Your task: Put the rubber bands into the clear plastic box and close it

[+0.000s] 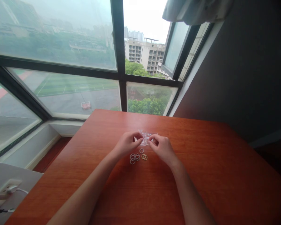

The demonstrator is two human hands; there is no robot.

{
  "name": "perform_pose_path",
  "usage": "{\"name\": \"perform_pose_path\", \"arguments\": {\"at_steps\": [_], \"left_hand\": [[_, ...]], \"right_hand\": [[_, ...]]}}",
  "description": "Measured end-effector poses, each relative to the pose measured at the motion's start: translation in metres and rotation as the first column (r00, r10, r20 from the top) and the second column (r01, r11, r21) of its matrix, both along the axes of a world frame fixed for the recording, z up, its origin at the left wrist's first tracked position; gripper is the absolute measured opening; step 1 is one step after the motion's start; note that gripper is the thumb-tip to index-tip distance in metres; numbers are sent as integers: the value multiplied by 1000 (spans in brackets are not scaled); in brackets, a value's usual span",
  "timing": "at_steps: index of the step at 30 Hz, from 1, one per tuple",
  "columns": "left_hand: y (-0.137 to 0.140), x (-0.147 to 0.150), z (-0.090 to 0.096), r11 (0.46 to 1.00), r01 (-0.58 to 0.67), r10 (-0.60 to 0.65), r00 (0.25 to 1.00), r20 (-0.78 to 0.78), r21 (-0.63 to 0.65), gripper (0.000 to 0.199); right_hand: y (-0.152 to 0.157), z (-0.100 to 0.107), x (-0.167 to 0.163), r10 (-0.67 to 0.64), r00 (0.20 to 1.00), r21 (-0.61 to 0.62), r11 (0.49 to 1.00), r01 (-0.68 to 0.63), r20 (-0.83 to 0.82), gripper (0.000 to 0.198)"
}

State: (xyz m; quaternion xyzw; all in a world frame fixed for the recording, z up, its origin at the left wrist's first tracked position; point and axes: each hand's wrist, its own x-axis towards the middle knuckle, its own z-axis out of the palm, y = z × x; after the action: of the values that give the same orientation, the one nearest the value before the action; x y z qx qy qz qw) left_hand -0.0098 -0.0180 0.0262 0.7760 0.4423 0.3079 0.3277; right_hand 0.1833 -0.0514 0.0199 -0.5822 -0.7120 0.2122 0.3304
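Observation:
Above the middle of the table, my left hand (130, 142) is closed in a pinch at the edge of a small clear plastic bag (144, 141). My right hand (162, 146) faces it, thumb and forefinger pinched on a thin pale ring (147, 142). Whether that ring lies inside the bag or in front of it, I cannot tell. Just nearer to me, a single silvery ring (141, 150) lies flat on the table. Several more silvery rings (132, 162) overlap in a cluster to its lower left. Yellowish rings (144, 157) lie overlapping beside them.
The reddish-brown wooden table (135, 193) reaches to dark-framed windows (122, 93), one pane tilted outward. A grey curtain (189, 12) hangs at the top. At lower left, a wall socket (9, 189) holds a white plug. A dark wall (224, 72) rises on the right.

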Motion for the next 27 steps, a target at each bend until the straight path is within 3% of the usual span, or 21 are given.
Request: {"name": "perform_pose_path", "arguments": {"at_steps": [8, 16, 27], "left_hand": [[-9, 14, -7, 996, 82, -82, 996, 28, 27, 15], [7, -13, -3, 997, -45, 50, 995, -81, 68, 15], [8, -22, 9, 992, -59, 81, 975, -206, 109, 18]], "right_hand": [[-1, 1, -2, 6, 1000, 10, 1000, -6, -4, 10], [0, -1, 0, 13, 999, 4, 1000, -13, 30, 9], [-1, 1, 0, 45, 995, -32, 999, -43, 84, 10]]}}
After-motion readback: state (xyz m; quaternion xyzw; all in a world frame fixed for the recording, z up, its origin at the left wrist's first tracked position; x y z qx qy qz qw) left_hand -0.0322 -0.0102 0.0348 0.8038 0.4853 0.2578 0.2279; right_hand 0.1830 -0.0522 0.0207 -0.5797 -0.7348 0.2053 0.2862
